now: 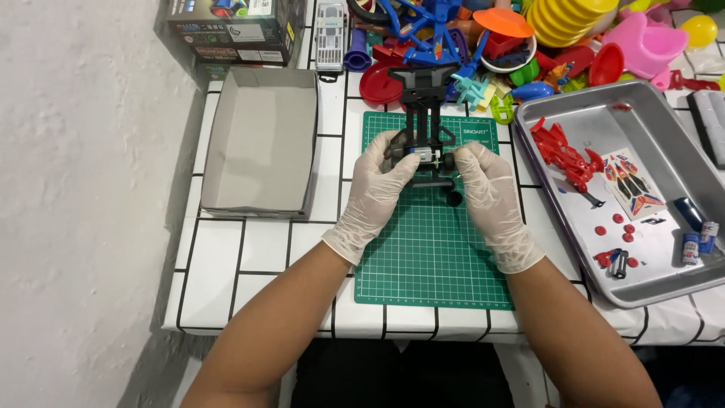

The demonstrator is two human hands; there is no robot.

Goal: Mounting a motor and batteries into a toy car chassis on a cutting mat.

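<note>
I see my 2 gloved hands, left hand (pixel 377 177) and right hand (pixel 487 185), gripping the near end of a black toy car chassis (pixel 424 113) between them; its long axis points away from me.

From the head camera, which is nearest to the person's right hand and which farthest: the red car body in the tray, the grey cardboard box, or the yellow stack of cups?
Measured from the right hand:
1. Red car body, just to its right, inside the metal tray.
2. Yellow stack of cups, at the far edge of the table, up and to the right.
3. Grey cardboard box, across on the left, past the left hand.
</note>
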